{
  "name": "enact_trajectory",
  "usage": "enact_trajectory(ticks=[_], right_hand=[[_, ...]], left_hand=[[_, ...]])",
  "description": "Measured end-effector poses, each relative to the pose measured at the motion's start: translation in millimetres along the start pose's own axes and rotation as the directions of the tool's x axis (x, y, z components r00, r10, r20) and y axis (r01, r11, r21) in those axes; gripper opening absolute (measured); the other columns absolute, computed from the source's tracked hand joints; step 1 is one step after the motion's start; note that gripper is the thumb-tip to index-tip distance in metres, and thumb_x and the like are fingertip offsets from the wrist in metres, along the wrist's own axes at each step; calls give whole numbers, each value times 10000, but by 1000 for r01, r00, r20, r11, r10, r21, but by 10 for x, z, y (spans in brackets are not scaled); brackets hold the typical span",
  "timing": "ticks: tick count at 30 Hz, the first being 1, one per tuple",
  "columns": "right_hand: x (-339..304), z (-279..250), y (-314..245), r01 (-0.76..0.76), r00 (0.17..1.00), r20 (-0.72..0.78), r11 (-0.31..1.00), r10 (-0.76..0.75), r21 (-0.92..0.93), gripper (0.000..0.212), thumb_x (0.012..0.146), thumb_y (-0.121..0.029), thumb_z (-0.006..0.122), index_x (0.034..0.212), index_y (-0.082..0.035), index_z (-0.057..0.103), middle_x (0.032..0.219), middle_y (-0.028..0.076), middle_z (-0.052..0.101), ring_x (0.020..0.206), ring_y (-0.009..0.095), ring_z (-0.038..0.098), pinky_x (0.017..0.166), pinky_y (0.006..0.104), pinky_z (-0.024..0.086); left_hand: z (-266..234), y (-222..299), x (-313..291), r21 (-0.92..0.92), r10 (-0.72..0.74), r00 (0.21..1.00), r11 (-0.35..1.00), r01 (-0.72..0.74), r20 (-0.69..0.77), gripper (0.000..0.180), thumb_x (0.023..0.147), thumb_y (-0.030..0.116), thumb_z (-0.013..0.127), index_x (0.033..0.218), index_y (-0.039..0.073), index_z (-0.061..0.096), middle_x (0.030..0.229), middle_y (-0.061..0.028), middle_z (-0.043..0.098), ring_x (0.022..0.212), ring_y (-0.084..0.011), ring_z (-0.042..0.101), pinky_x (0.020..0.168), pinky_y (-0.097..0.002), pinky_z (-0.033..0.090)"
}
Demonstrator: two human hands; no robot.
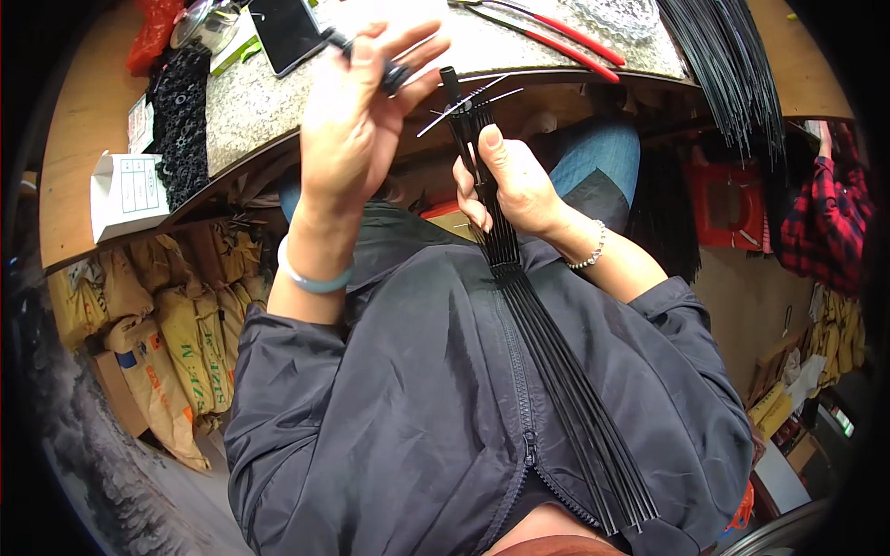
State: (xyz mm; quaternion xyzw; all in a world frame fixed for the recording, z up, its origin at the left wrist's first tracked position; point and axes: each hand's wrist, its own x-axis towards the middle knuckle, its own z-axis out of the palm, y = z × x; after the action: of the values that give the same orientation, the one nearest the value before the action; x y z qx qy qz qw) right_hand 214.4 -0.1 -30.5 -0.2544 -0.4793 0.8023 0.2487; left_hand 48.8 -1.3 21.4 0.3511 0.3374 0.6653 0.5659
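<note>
My right hand (pixel 519 185) is closed round the upper part of a bundle of long thin black rods (pixel 575 398), thumb on top. The rods slant down across my dark jacket, their loose ends toward the lower right. Several thin light-coloured pins (pixel 503 95) cross at the bundle's top, where a thicker black stub (pixel 450 79) sticks up. To the left, my left hand (pixel 348 130) is raised near the table edge, palm turned toward the bundle. Between its thumb and fingers is a small dark cylindrical piece (pixel 395 78), partly hidden; its exact kind is unclear.
On the speckled tabletop (pixel 250 120) lie a phone (pixel 283 35), red-handled pliers (pixel 575 51), a pile of black ring-like parts (pixel 183 120) and a white box (pixel 130 196). More black strands (pixel 728 69) hang over the right edge. Yellow sacks (pixel 153 371) stand lower left. Another person's plaid sleeve (pixel 825 222) shows right.
</note>
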Motion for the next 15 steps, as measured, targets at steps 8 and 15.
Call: enact_trajectory(ticks=[8, 15], right_hand=[[-5, 2, -17, 9, 999, -31, 1000, -10, -12, 626, 910, -563, 265, 683, -31, 503, 464, 58, 478, 364, 114, 434, 381, 226, 360], [15, -33, -17, 7, 999, -48, 1000, -7, -2, 630, 910, -565, 263, 683, -28, 501, 464, 58, 472, 364, 117, 434, 380, 226, 358]], left_hand=[[50, -98, 120, 134, -62, 991, 990, 45, 123, 413, 945, 306, 411, 1159, -43, 465, 1122, -181, 544, 1037, -242, 557, 870, -349, 484], [72, -100, 133, 189, -165, 985, 970, 152, 56, 426, 924, 293, 474, 1173, -53, 485, 983, -124, 616, 895, -198, 620, 837, -295, 494]])
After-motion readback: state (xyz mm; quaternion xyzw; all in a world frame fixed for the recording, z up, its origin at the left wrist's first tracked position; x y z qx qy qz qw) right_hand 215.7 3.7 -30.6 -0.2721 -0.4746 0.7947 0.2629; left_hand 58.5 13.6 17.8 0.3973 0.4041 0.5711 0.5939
